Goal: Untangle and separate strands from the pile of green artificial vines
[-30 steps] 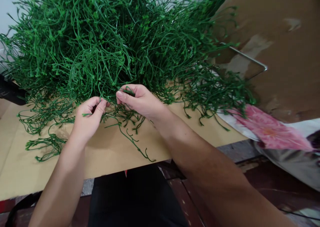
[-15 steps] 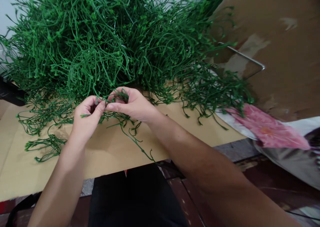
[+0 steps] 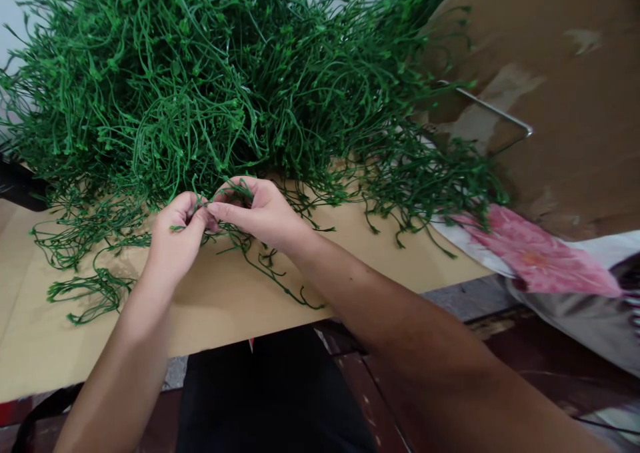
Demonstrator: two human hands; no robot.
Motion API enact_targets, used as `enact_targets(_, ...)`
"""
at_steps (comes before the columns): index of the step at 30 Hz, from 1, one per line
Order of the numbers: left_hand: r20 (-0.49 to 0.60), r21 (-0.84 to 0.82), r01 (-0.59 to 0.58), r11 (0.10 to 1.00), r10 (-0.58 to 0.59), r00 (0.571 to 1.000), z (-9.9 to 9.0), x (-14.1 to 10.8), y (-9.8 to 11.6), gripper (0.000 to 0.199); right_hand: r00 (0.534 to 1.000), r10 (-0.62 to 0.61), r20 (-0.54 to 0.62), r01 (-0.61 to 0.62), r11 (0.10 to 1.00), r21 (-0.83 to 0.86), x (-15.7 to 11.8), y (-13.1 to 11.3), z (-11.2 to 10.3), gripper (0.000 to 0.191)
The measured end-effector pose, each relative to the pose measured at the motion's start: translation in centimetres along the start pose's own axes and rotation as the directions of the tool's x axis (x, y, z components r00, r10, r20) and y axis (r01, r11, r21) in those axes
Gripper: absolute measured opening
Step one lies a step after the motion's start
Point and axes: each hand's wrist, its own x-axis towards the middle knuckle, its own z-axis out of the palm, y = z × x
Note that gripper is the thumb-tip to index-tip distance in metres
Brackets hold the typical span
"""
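Nearest the bench [image 3: 210, 320] edge, the left hand [image 3: 175, 240] and right hand [image 3: 260, 213] meet fingertip to fingertip, both pinched on 1 green sprig [image 3: 250, 246] trailing over the brown paper. Beyond them rises the big heap of green stems [image 3: 210, 73].

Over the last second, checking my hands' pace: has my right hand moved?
Yes. The right hand has slid leftward along the tan board, closing onto the left hand; both pinch one green sprig.

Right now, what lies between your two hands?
In the head view, a thin green stem bridges the left hand and right hand, fingertips nearly touching.
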Motion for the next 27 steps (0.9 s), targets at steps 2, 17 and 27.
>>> enact_targets(2,0.032,-0.065,0.029,0.997,-0.027,0.999,-0.1,0.0,0.4,0.013,1.000,0.003,0.010,-0.003,1.000,-0.017,0.0,-0.1,-0.2,0.037)
enact_targets(17,0.059,-0.109,0.044,0.993,-0.037,0.998,-1.0,-0.2,1.5,0.020,0.984,-0.109,0.138,0.116,0.992,-0.044,0.3,-0.1,-1.5,0.037)
enact_targets(27,-0.034,-0.088,0.041,0.995,-0.044,0.998,-1.4,-0.1,1.6,0.024,0.991,-0.116,0.071,0.124,0.986,-0.110,0.5,-0.4,-2.3,0.043)
